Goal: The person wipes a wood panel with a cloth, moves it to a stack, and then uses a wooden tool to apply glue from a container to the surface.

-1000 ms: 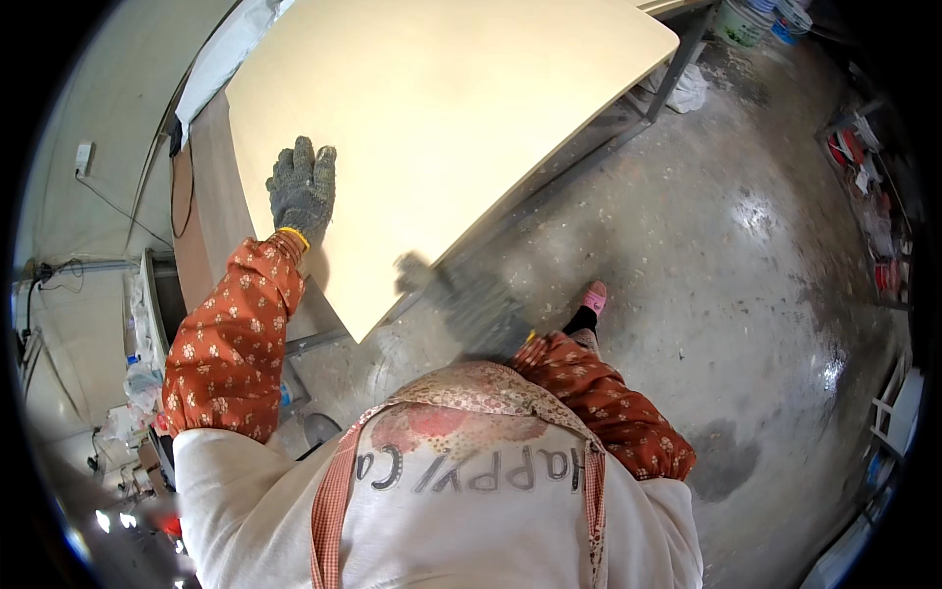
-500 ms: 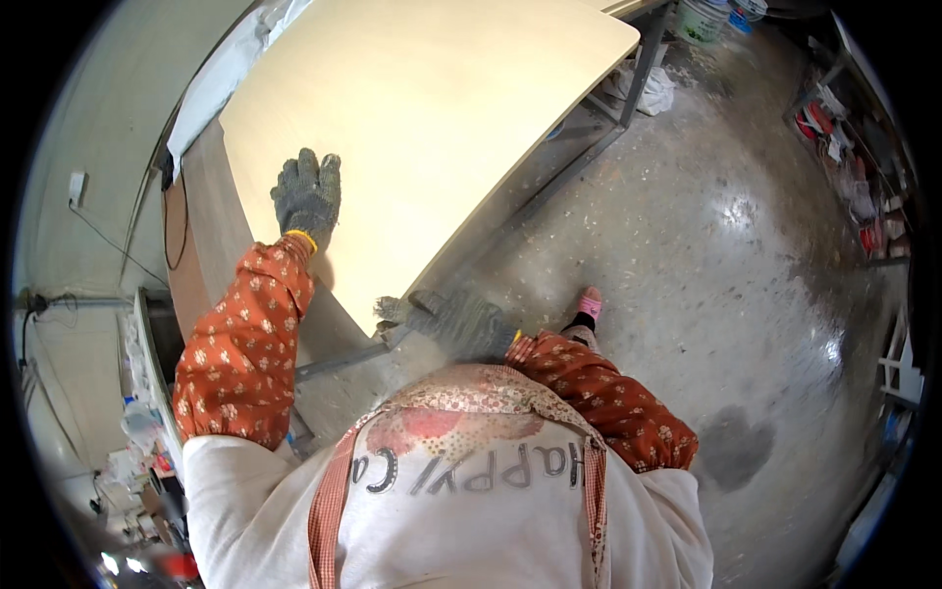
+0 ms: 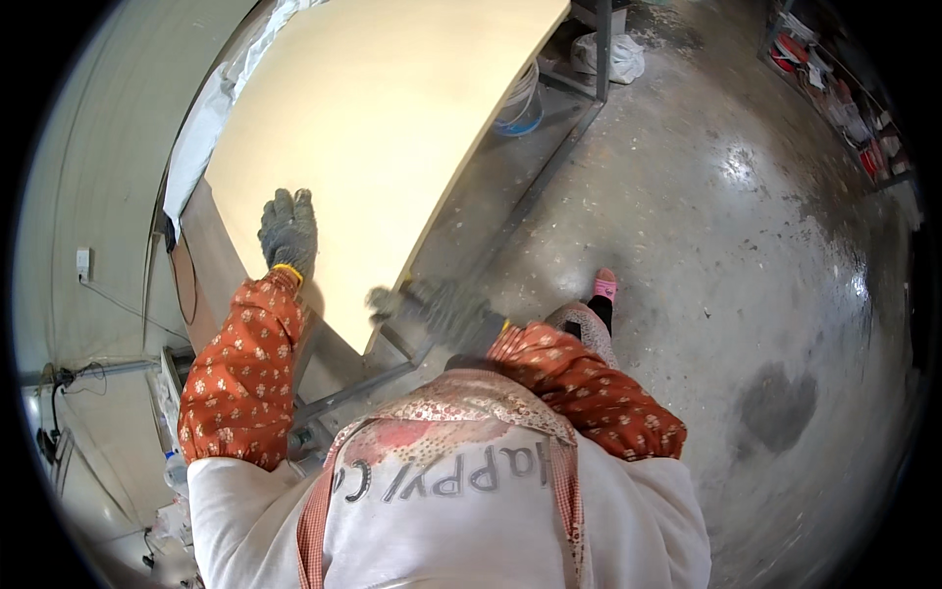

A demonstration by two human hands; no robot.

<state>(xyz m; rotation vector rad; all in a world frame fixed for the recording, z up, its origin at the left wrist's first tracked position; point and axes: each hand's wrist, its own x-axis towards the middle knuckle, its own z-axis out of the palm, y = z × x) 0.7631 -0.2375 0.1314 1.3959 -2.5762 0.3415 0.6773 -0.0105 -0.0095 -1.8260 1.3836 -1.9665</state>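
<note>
A large pale-yellow panel (image 3: 363, 128) with a smooth face lies across a table, its near corner pointing toward me. My left hand (image 3: 287, 232), in a grey knit glove with a yellow cuff, rests flat on the panel near its left side, fingers stretched out. At the panel's right edge, just beyond the near corner, is my right hand (image 3: 442, 310) in a matching glove. Its fingertips reach leftward over the edge. Motion smears this hand, and whether it holds anything cannot be made out.
A metal table frame (image 3: 549, 177) runs below the panel's right side. Under it stand a bucket (image 3: 520, 103) and a white bag (image 3: 610, 57). White sheeting (image 3: 201, 137) lies along the far left edge. Concrete floor (image 3: 706, 245) extends right, toward a cluttered shelf (image 3: 834, 93).
My view has shifted, bringing the bucket under the table into sight. My right hand has moved slightly along the edge, away from the near corner. My left hand still lies on the panel.
</note>
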